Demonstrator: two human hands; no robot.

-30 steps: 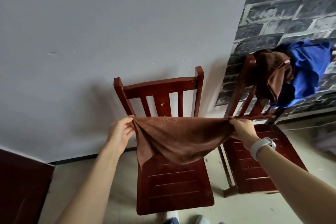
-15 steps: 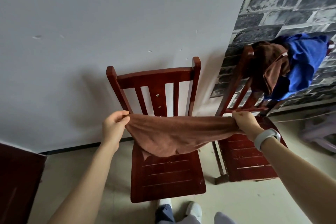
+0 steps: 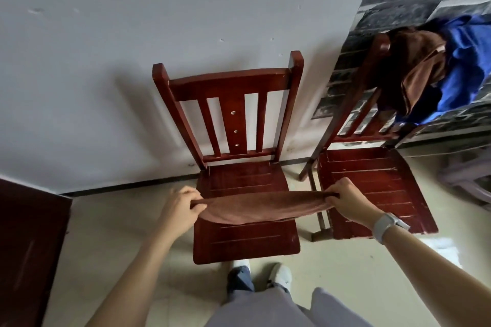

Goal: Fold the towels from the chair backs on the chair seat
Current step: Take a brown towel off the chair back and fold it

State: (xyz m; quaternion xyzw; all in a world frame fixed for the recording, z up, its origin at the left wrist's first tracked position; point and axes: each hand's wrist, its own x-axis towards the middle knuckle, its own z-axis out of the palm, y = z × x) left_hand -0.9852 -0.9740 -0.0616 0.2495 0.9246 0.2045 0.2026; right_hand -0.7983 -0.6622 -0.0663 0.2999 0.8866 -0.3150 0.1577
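chair (image 3: 239,244) is glossy reddish varnished wood, the towel (image 3: 260,207) over its seat soft matt brown cloth, and right of that chair hangs slightly shiny blue fabric (image 3: 467,66), plus a fuzzy brown cloth (image 3: 414,61)

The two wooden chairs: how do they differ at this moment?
The near chair has a bare back, while the far chair has a brown cloth and a blue cloth draped on its back. A brown towel, held stretched by the left hand and the right hand, spans the near chair's seat; the far chair's seat is bare. Both are dark red, slatted wood.
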